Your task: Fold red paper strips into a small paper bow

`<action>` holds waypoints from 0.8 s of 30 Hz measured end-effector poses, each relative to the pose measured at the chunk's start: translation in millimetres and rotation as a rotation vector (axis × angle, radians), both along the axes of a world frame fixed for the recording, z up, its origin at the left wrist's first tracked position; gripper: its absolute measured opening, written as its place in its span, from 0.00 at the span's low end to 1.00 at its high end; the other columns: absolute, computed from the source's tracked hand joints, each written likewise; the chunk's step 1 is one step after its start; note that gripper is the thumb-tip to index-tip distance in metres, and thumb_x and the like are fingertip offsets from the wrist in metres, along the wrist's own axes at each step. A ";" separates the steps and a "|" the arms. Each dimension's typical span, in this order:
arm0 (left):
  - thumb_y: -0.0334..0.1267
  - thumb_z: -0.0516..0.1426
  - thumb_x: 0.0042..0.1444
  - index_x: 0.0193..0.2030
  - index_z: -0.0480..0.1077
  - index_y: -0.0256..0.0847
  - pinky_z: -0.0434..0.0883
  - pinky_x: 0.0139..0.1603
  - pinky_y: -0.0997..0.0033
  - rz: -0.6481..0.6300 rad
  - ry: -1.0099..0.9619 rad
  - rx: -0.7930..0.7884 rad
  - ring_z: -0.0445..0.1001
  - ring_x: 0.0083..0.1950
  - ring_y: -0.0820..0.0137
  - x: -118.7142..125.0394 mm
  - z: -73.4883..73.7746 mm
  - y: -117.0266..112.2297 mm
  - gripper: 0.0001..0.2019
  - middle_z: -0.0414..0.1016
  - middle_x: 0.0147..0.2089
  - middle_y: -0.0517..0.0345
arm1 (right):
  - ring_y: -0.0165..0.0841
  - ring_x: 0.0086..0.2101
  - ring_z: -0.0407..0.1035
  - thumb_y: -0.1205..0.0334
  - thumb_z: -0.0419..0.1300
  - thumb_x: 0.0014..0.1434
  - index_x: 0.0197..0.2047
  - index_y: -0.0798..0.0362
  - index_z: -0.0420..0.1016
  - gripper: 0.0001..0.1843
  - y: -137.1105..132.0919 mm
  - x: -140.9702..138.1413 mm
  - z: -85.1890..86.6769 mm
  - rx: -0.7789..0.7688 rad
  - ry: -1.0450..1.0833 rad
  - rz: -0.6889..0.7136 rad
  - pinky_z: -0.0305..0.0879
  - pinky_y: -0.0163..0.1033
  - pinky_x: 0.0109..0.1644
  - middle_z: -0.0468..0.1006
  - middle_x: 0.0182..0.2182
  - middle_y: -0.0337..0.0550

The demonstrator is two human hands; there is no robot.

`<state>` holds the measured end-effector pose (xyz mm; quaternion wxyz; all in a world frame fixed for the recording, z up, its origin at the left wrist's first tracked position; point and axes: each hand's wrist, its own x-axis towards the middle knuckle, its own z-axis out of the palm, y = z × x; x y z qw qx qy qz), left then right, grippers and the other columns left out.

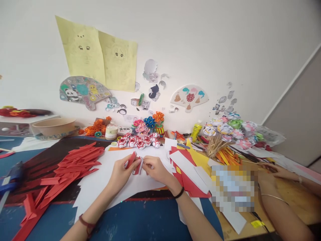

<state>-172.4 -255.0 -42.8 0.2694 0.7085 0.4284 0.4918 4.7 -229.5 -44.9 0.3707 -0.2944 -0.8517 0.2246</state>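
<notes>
Looking part-done — left hand [123, 171] and right hand [156, 170], close together, both pinch folded red-and-white paper [131, 159] over white sheets [100, 180], finished-looking red-and-white flowers [140, 143] clustered behind — big heap of red strips [75, 164] apparently unused.

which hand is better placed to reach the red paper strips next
Probably the left hand: it is nearer the red paper strips, while the right hand is farther across. The left does hold folded paper, though.
</notes>
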 end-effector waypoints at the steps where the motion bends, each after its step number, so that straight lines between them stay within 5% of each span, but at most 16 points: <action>1: 0.46 0.54 0.60 0.30 0.67 0.39 0.62 0.31 0.76 0.008 0.007 0.005 0.64 0.26 0.74 0.5 -0.3 0.0 0.13 0.69 0.24 0.64 | 0.27 0.28 0.62 0.65 0.52 0.65 0.22 0.54 0.62 0.18 0.3 0.2 -0.1 0.008 -0.003 -0.002 0.58 0.31 0.34 0.64 0.24 0.35; 18: 0.49 0.54 0.59 0.32 0.69 0.37 0.64 0.30 0.75 -0.024 -0.049 -0.062 0.65 0.26 0.73 2.7 -3.1 3.7 0.15 0.69 0.23 0.63 | 0.27 0.24 0.60 0.66 0.55 0.61 0.20 0.54 0.63 0.17 4.9 -2.5 -8.2 0.022 -0.005 -0.081 0.55 0.32 0.31 0.66 0.19 0.35; 24: 0.50 0.55 0.57 0.37 0.71 0.39 0.63 0.30 0.77 0.069 0.054 -0.023 0.66 0.24 0.74 3.0 -4.4 3.4 0.16 0.68 0.20 0.66 | 0.28 0.24 0.59 0.65 0.55 0.62 0.21 0.54 0.67 0.16 6.8 -2.2 -10.6 0.104 0.002 -0.180 0.53 0.33 0.30 0.66 0.21 0.36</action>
